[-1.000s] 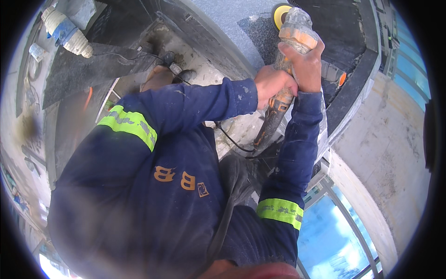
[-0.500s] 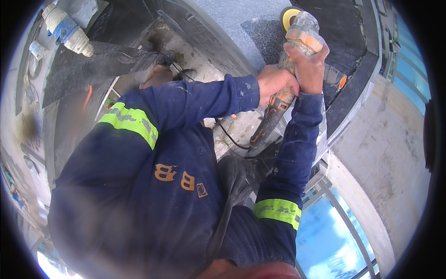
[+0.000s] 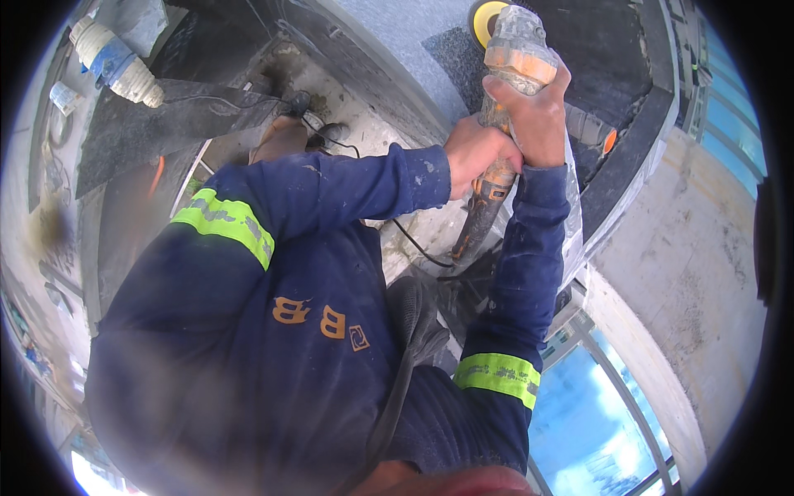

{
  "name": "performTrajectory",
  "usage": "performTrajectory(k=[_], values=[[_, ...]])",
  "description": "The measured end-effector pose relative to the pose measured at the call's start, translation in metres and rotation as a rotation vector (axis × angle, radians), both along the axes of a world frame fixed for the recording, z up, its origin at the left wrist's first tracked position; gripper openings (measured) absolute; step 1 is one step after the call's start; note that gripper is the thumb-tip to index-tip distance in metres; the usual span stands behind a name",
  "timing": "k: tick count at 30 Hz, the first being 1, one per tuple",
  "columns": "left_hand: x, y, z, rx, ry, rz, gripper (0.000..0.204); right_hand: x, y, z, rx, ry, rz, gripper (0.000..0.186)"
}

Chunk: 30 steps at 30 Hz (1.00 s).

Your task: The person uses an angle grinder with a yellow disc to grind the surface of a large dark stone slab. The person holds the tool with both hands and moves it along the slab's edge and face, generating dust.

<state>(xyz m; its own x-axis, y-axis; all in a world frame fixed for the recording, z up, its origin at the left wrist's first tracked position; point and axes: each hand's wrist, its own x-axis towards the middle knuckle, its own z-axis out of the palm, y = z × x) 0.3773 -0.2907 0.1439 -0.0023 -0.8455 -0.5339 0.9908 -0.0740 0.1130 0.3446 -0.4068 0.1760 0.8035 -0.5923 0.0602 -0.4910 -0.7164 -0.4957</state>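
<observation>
A dusty orange and black angle grinder (image 3: 493, 186) slants across the upper right, its gear head covered in pale grime. The yellow-centred disc (image 3: 488, 22) shows at the head's far left, over a grey stone slab (image 3: 397, 33); I cannot tell whether it touches. My right hand (image 3: 533, 116) is wrapped round the grinder just behind the head. Nearer to me, my left hand (image 3: 480, 155) grips the body, its fingers closed beside my right wrist. A black cord (image 3: 422, 252) leads from the handle's near end. The slab has a darker speckled patch (image 3: 453, 66) close to the disc.
A second power tool (image 3: 589, 128) with an orange end lies right of my right hand, on a dark ledge. At upper left is a white and blue wrapped connector (image 3: 116, 62) with a cable. A shoe (image 3: 333, 135) shows on the floor. Blue glass (image 3: 591, 405) lies lower right.
The grinder and both my hands have shifted a little to the left, and the disc has moved left over the slab. Both hands keep their hold.
</observation>
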Motion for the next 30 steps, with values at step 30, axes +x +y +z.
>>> performTrajectory(k=[30], values=[[-0.01,0.005,0.003,-0.003,-0.066,0.006,0.038,-0.009,0.005,-0.001,0.083,0.018,-0.007,0.098]])
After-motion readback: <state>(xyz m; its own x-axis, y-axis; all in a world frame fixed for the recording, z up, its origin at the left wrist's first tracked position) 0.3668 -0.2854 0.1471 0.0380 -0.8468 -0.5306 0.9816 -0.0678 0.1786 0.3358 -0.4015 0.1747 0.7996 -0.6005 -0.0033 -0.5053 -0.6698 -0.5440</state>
